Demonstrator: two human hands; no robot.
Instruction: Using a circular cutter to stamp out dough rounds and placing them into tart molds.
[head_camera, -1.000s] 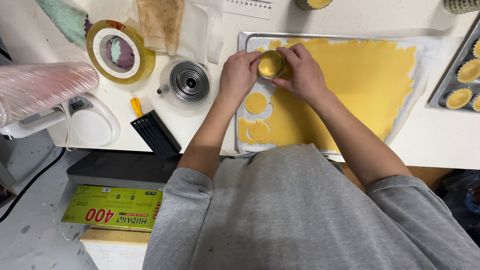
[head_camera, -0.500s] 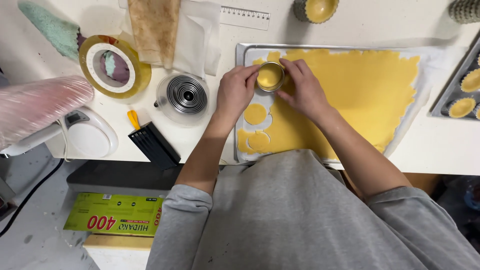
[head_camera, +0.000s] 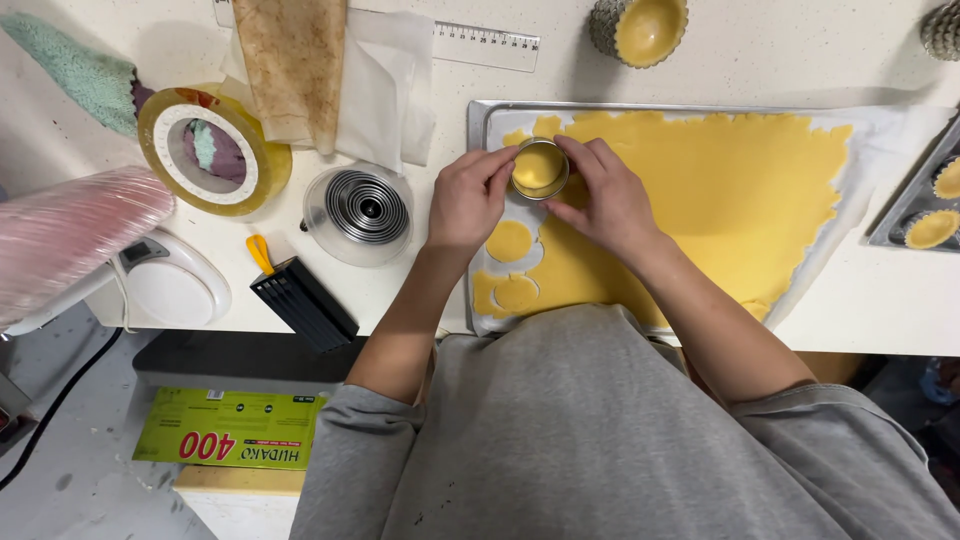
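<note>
Both hands, left (head_camera: 468, 205) and right (head_camera: 608, 200), had their grips pinching a round metal cutter (head_camera: 539, 168) on the yellow dough sheet (head_camera: 730, 200).

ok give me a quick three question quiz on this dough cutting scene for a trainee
1. True or false: both hands grip the round metal cutter on the yellow dough sheet.
2. How many cut dough circles lie between the cutter and the person's body?
3. What sits just left of the baking tray? A) nested ring cutters B) a rolling pin C) a bowl of eggs

Key
1. True: left hand and right hand hold it.
2. Two.
3. A
</note>
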